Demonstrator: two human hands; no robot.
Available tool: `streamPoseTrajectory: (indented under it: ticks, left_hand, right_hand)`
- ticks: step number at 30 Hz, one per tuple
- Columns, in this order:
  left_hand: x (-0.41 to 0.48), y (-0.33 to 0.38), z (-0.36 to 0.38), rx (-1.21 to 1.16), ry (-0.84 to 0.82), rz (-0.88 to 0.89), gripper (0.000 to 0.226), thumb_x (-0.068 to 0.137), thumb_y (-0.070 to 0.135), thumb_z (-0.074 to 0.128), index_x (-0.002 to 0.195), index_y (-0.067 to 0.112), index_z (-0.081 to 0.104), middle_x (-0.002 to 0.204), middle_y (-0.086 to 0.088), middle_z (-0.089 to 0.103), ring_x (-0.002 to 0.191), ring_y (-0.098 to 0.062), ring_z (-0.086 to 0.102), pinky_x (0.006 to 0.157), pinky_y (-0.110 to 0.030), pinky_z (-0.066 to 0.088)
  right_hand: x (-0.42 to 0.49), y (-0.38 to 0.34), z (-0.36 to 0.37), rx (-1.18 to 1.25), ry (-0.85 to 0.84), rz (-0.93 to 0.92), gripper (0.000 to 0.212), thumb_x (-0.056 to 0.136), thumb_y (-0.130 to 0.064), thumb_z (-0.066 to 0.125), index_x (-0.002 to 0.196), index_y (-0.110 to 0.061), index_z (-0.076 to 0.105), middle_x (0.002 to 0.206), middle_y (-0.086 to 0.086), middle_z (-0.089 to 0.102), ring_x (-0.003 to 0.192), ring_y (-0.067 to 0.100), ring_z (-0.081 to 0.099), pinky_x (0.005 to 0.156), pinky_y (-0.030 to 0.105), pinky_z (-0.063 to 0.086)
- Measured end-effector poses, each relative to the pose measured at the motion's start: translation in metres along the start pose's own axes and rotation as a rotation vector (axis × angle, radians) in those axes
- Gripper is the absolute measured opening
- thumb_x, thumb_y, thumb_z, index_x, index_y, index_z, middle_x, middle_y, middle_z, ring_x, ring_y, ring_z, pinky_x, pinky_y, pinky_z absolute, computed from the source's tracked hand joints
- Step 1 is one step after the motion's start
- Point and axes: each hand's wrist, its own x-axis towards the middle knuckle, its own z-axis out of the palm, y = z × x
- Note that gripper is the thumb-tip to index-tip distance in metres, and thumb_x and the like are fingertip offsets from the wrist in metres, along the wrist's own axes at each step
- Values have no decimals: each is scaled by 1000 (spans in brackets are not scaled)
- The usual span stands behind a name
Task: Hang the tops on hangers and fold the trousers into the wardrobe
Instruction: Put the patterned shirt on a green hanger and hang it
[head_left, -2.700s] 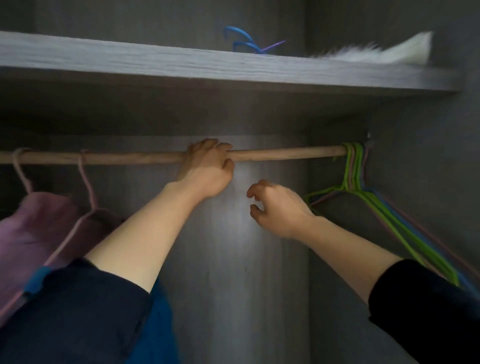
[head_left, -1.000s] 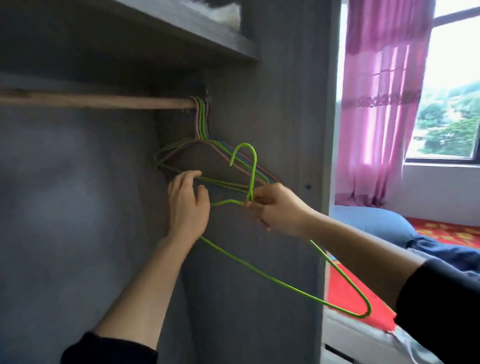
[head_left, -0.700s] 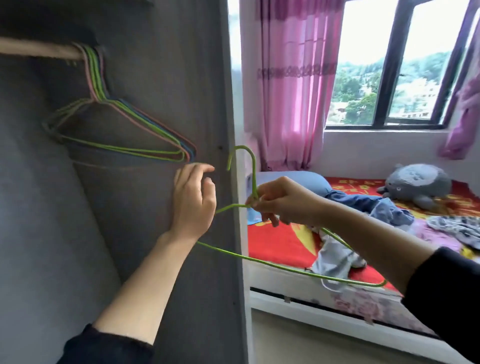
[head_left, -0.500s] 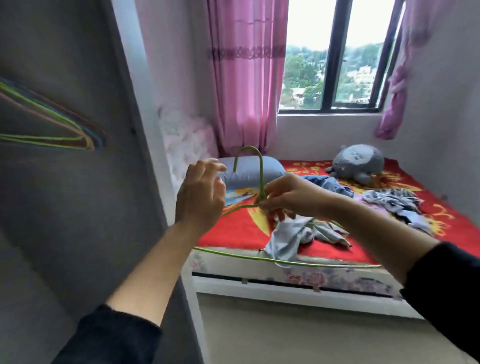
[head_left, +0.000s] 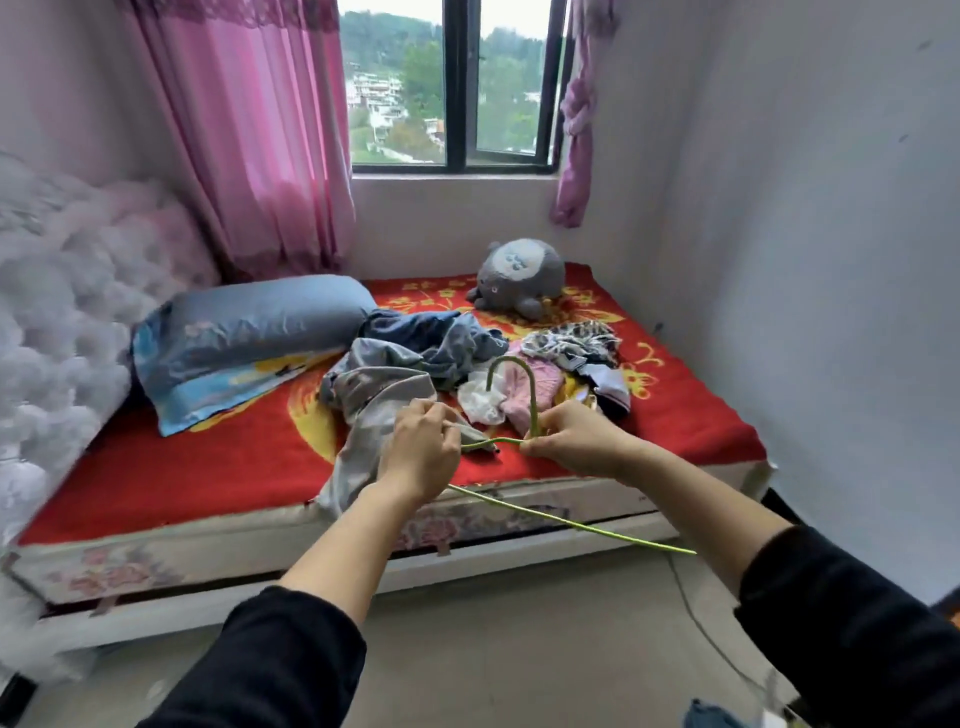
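The green hanger (head_left: 534, 410) was pinched at its neck by the right hand (head_left: 576, 441) and gripped by the left hand (head_left: 421, 453). At twelve o'clock, its hook could be snagged by the heaped clothes (head_left: 447, 348).

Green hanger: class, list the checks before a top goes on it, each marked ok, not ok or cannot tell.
1. Grip on green hanger: ok, right hand pinches below the hook, left hand holds one shoulder.
2. Hanger bare: ok.
3. Top picked: not ok, neither hand holds clothing.
4. Clothes pile near: ok, on the bed just beyond the hands.
5. Which pieces are tops: cannot tell, all crumpled.
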Motion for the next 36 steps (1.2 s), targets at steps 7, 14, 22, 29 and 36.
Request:
streamPoseTrajectory:
  ticks: [7,14,22,29,36]
  left_hand:
    - [79,12,100,15,-151,-26,28,91,21,45,112,13,62,124,-7,52,122,-22,40,101,-36,35]
    - [196,-10,186,32,-311,-82,30,93,20,43,115,10,60,123,-12,51,121,-28,41,104,-38,33]
    - [321,-28,254,48,-485,-169,32,92,18,41,117,8,58,125,-19,51,117,-36,48,103,-39,37]
    - [393,-18,317,13,-588,-180,34,94,16,41,122,5,55,128,-20,48,119,-34,47,101,-36,37]
    - [475,4,386,20,-594,-227,38,93,18,42,128,8,52,133,-17,48,122,-32,46,103,-37,37]
  right_hand:
    - [65,97,-25,71,27,202,28,84,-19,65,85,9,65,52,-7,44,33,-2,36,37,14,30]
    - [179,166,-50,87,59,340,22,85,-19,61,66,-9,55,57,-5,43,48,6,38,45,19,32]
    - [279,227,-82,111,206,564,44,89,-37,60,56,-14,42,60,2,39,57,16,36,55,32,27]
    - [341,285,-120,146,334,711,52,83,-43,63,51,-20,29,51,-4,34,50,16,34,50,33,27]
    - [441,358,-167,50,320,724,44,88,-39,53,53,-14,45,60,3,50,72,30,52,62,32,31]
